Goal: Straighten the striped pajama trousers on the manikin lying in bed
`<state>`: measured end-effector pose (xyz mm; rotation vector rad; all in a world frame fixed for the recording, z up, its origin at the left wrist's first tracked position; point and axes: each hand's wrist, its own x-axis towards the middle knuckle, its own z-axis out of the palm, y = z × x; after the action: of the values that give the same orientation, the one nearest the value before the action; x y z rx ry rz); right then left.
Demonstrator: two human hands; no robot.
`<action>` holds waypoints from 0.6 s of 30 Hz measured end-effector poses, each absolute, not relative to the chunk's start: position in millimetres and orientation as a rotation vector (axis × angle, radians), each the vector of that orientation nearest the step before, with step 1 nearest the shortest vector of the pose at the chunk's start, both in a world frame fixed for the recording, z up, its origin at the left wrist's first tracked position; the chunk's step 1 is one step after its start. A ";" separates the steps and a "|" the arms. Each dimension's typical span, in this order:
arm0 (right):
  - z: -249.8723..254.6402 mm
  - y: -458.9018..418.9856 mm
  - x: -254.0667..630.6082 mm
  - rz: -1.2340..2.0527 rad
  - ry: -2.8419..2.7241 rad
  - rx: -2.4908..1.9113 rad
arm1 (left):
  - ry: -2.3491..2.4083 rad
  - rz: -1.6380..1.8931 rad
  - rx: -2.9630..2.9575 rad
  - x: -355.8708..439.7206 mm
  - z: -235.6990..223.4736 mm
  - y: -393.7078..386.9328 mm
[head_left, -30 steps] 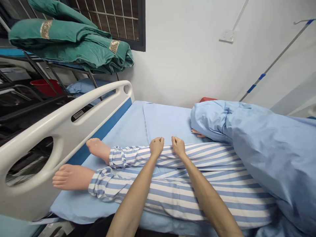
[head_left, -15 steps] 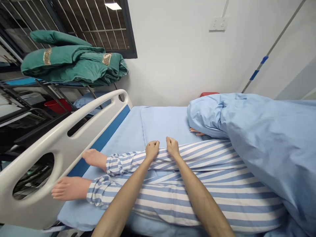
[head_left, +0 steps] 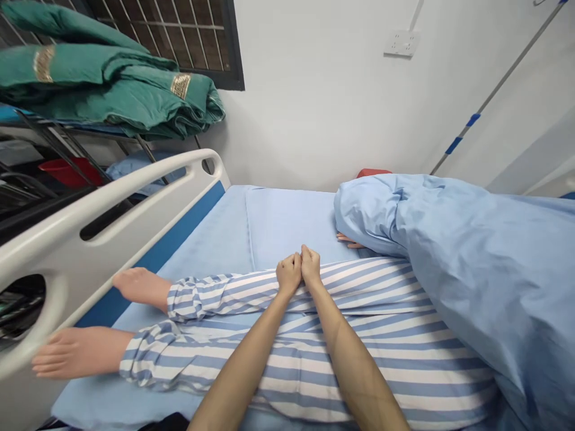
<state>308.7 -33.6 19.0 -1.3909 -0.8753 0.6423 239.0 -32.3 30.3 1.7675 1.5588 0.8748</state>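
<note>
My left hand (head_left: 288,273) and my right hand (head_left: 310,264) are both curled into fists, side by side and touching at the thumbs. No object shows in either one. Both appear in front of the far leg of blue-and-white striped trousers (head_left: 359,335); whether they rest on the cloth or hover over it I cannot tell. The trousers cover two legs stretched out on a bed, with smooth bare feet like a manikin's (head_left: 83,352) at the left. A light blue quilt (head_left: 431,233) is folded back over the upper body, and the fingertips of the lying figure's hand (head_left: 349,240) stick out beneath it.
A white bed end board (head_left: 148,179) with a blue panel stands beyond the feet. Light blue sheet (head_left: 287,218) covers the mattress. Behind the board are green folded bedding (head_left: 121,90) on a metal frame and a red basin (head_left: 72,172). A pole (head_left: 498,90) leans at the right.
My two fists have come together from a small gap apart. The view has shifted, so the bed and feet sit further left in the picture.
</note>
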 end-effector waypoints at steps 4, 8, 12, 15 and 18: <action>16.6 -35.8 306.0 0.579 -0.907 -1.408 | 1.651 0.692 1.949 236.9 23.7 -37.3; 19.2 -37.2 304.8 0.524 -0.939 -1.470 | 1.659 0.598 2.041 233.0 29.2 -37.1; 39.4 -42.5 314.1 0.453 -1.128 -1.582 | 1.629 0.564 2.131 232.5 28.4 -38.3; 68.7 -51.9 328.5 0.321 -1.315 -1.595 | 1.588 0.531 2.195 235.1 24.8 -40.6; 98.6 -60.0 346.0 0.235 -1.368 -1.558 | 1.594 0.571 2.175 237.6 21.7 -42.2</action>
<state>346.0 -60.0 98.6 -1.5583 -1.3676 0.2350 237.6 -42.2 21.7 2.1753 1.5940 0.5706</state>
